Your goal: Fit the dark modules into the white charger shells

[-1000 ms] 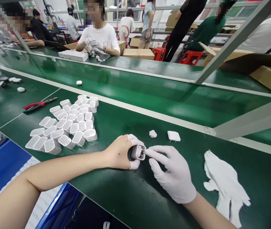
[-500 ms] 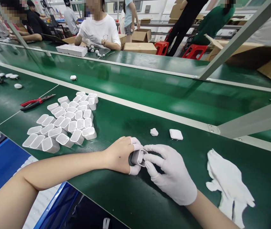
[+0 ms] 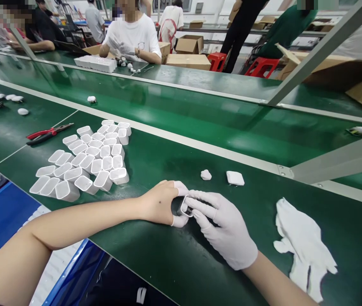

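Observation:
My left hand (image 3: pixel 162 203), with white covers on its fingertips, grips a small white plastic housing (image 3: pixel 185 206) whose open end faces right. Something dark shows between the palm and the housing. My right hand (image 3: pixel 224 225) wears a white glove. Its fingertips press at the housing's open end, on a small part inside that I cannot make out clearly. Left of my hands, many white open-topped housings (image 3: pixel 85 161) stand close together on the green bench (image 3: pixel 155 263).
Red-and-black pliers (image 3: pixel 49 133) lie beyond the housings. Two small white pieces, one a rounded square (image 3: pixel 235 178), lie past my right hand. A white glove (image 3: pixel 305 242) lies at the right. A green conveyor belt (image 3: pixel 181 110) runs behind a rail; a co-worker (image 3: pixel 133 38) sits across.
The housing has tilted slightly, and my right fingers now reach further over its opening. On the belt, the small white items have shifted left. Both hands stay in nearly the same place.

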